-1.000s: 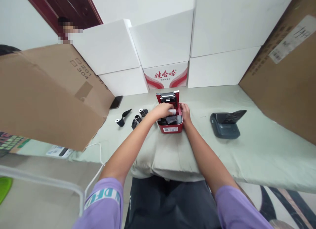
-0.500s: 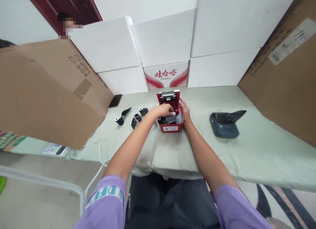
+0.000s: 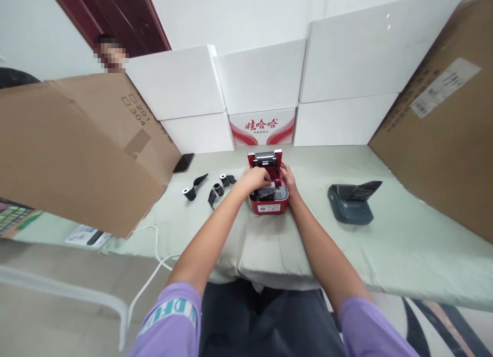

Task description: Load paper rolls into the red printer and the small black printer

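A small red label printer [image 3: 269, 207] stands on the pale green cloth with its lid [image 3: 265, 159] tipped up at the back. My left hand [image 3: 254, 177] reaches into the open bay from the left, fingers curled over a dark roll [image 3: 265, 193] inside. My right hand [image 3: 287, 176] is closed against the printer's right side near the lid hinge. Three small black rolls [image 3: 216, 189] lie on the cloth left of the printer.
A dark grey printer [image 3: 351, 203] with its lid open sits to the right. White boxes [image 3: 262, 79] line the back. Large cardboard sheets [image 3: 77, 146] lean at left and right. A black phone [image 3: 183, 163] lies at back left. A white cable [image 3: 154, 254] hangs off the table edge.
The view has tilted down a little. My left hand has shifted slightly deeper into the printer bay; my right hand stays at the printer's right side.
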The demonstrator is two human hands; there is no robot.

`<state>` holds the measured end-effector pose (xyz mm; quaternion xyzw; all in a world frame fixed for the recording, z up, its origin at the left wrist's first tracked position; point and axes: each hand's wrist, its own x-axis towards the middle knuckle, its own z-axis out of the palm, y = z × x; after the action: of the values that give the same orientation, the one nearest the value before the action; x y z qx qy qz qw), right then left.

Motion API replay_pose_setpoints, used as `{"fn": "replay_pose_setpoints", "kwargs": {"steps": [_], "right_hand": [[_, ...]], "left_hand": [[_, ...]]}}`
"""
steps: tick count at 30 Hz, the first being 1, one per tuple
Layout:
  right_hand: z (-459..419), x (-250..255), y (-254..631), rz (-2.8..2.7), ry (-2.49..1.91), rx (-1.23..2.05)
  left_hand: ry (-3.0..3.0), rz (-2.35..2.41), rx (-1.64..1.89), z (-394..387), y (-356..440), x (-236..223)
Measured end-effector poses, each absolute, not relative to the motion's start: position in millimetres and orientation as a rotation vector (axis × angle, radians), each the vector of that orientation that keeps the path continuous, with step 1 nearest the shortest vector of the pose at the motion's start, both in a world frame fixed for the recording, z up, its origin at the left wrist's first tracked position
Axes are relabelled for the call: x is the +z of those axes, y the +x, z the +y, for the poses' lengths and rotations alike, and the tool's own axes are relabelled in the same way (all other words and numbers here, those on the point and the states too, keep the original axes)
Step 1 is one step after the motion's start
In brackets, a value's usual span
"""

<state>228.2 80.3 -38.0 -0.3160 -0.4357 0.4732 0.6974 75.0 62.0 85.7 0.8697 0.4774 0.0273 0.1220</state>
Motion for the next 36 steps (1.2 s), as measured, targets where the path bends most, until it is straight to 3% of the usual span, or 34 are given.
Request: {"fn": "replay_pose_setpoints", "kwargs": {"steps": [5,11,18,22,27,36], "right_hand": [[82.8,-36.4,230.4,-0.923,-0.671,1.119],[77.2,-27.8,230.2,-0.854,-0.681,1.141],[58.1,-15.5,234.8,-0.947,-0.707,1.153],[61.7,-18.0,238.5,-0.947,-0.719,1.189],[64.2,-19.5,240.8,-0.979,-0.713,1.235],[60.6,-12.9,243.3,-1.049,-0.789,1.194]], "left_hand": [[2.359,1.321,0.495,14.5,47.5,93.1],[2.522,1.315,0.829,-44.0,25.7,59.1],[2.489,1.404,1.091,-47.1,36.5,48.1],[2.116,1.413,1.245,-26.4,42.1,46.6],[1.419,1.292,1.164,10.7,45.2,26.6],[1.375,1.211,1.099,9.2,44.5,26.1]]}}
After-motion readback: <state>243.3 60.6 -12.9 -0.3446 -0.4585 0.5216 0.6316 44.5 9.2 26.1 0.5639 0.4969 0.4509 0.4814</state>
